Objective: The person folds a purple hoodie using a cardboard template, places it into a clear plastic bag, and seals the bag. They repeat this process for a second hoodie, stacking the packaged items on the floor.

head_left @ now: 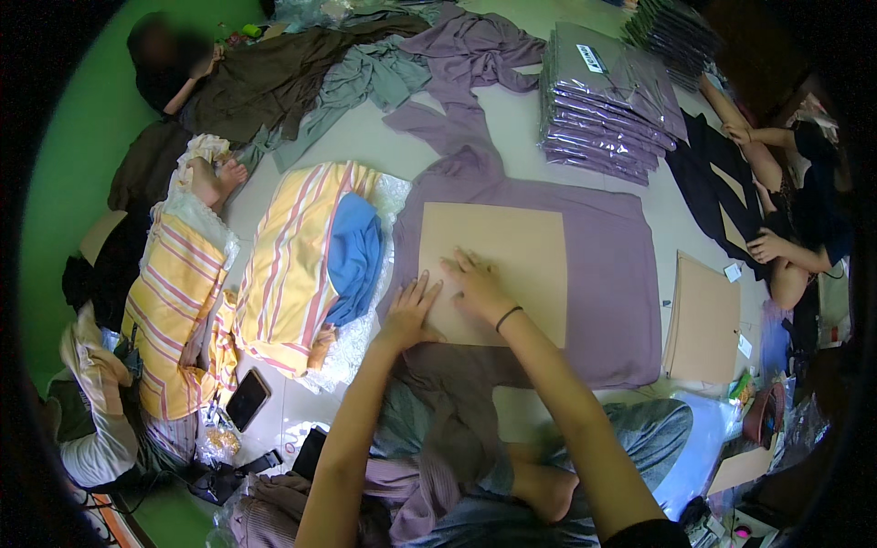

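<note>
A purple long-sleeved garment (614,274) lies spread flat on the floor in front of me, one sleeve reaching away and the other toward my lap. On its body rests a tan cardboard sheet (512,237). My left hand (413,315) lies with fingers spread at the sheet's left edge, partly on the cloth. Further in on the cardboard is my right hand (477,285), fingers apart and palm down; a dark band circles that wrist. Neither hand grasps anything.
Bagged purple garments (603,110) are stacked at the far right. More cardboard sheets (703,315) lie to the right, near another person handling black cloth (717,183). Left are a yellow striped bundle (292,256), blue cloth (354,256) and a phone (248,399). Other people sit around.
</note>
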`<state>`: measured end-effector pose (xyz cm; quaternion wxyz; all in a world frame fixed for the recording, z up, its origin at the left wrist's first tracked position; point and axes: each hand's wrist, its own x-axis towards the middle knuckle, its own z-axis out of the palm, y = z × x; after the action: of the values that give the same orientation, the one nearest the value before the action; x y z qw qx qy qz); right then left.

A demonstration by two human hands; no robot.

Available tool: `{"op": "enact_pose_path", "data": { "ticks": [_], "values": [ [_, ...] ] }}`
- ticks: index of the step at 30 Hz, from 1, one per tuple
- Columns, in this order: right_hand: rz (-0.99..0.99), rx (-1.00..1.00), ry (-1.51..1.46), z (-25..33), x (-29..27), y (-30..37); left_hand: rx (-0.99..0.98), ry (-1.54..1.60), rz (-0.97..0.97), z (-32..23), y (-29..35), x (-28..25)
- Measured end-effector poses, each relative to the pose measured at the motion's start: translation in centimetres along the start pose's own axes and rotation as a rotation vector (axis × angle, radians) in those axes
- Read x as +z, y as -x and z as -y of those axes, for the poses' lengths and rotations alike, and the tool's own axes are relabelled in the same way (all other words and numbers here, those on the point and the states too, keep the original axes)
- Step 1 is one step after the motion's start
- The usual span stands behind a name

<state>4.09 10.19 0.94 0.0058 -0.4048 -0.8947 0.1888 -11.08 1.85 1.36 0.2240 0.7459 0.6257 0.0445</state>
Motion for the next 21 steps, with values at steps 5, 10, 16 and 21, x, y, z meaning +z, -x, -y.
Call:
{"op": "enact_pose_path", "data": {
  "ticks": [5, 10, 16, 21],
  "values": [
    [0.158, -0.203, -0.116, 0.5, -2.0, 7.3, 0.040, -0.078, -0.047, 0.3, -0.4, 0.0],
    [0.145, -0.564, -0.301, 6.1, -5.3, 19.9, 0.166, -0.117, -0.029, 0.3, -1.2, -0.4],
    [0.185, -0.659, 0.037, 8.6, -6.0, 23.7, 0.169, -0.204, -0.006, 0.0, -1.9, -0.6],
    [0.117, -0.893, -0.224, 7.7, -9.9, 23.5, 0.147, -0.249, 0.022, -0.4, -2.0, -0.7]
  ]
}}
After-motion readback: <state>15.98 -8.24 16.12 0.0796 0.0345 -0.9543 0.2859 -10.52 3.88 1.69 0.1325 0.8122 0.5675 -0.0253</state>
